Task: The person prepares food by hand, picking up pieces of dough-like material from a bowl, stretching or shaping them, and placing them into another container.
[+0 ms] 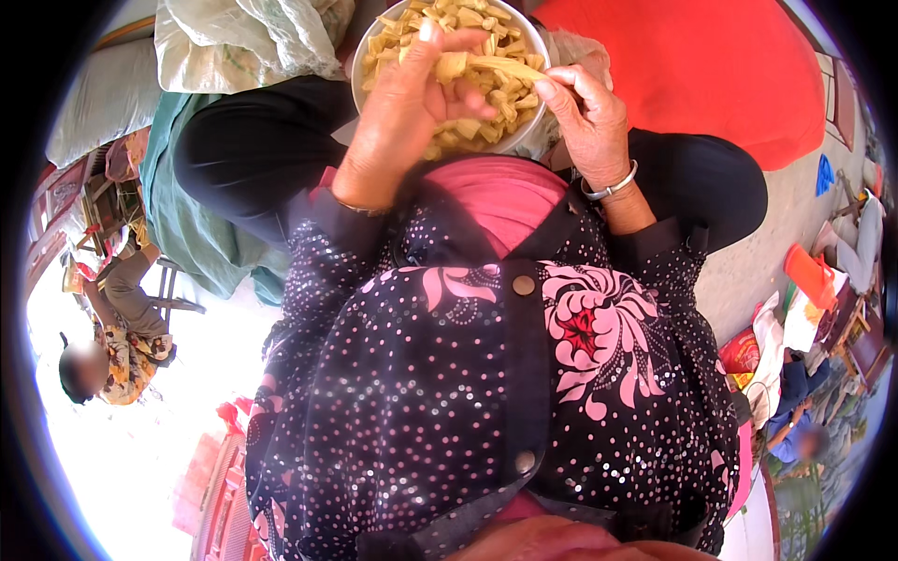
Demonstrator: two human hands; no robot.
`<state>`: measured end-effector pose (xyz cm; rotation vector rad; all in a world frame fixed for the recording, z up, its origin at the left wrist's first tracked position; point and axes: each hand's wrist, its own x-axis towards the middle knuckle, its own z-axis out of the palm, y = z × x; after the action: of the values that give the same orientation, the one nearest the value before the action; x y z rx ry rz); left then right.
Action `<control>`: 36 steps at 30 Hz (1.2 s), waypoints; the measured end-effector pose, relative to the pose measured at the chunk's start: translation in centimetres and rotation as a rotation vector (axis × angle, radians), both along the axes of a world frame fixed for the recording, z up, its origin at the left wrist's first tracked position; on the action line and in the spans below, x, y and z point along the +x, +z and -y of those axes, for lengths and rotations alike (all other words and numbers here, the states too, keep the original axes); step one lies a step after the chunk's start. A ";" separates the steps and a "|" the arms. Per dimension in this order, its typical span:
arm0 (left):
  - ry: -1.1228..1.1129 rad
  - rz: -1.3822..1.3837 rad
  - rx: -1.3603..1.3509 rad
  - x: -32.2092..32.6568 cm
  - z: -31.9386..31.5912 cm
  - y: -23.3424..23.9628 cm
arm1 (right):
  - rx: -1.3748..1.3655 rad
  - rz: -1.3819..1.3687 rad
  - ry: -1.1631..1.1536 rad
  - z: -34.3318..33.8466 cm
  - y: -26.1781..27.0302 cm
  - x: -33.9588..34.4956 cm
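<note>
My right hand [593, 119], with a metal bangle at the wrist, pinches one end of a pale yellow folded strip [508, 66], husk-like in look. The strip's other, thicker end lies by the fingers of my left hand [414, 98]. That hand is slightly blurred, thumb raised and fingers spread, and does not appear to grip the strip. Both hands are over a white round bowl [541, 49] between my crossed legs. It is heaped with several short folded yellow pieces [505, 102] of the same material; my left hand hides some of them.
A red cover [694, 70] lies at the front right, a whitish plastic sack [245, 49] at the front left. Green cloth [196, 203] is beside my left knee. One person [137, 350] sits to the left, another in blue [789, 435] far right, near bags [740, 350].
</note>
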<state>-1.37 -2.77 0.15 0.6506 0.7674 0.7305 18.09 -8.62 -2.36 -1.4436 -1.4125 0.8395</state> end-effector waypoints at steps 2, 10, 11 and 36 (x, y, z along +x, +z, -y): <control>-0.026 -0.034 -0.104 0.1 0.4 -0.5 | -0.020 -0.001 -0.012 0.1 -0.1 -0.1; 0.035 0.123 -0.221 0.3 0.3 -0.2 | -0.106 -0.012 0.045 0.5 -1.4 -0.4; 0.030 0.077 -0.201 0.4 0.3 -0.1 | -0.120 -0.027 0.048 0.4 -1.5 -0.5; 0.297 -0.097 0.348 -0.2 -11.1 6.5 | 0.475 0.591 0.126 -13.7 8.8 2.2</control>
<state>-1.54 8.35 6.69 0.9019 0.8438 1.1259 20.27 5.11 6.43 -1.2799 -1.9939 0.1086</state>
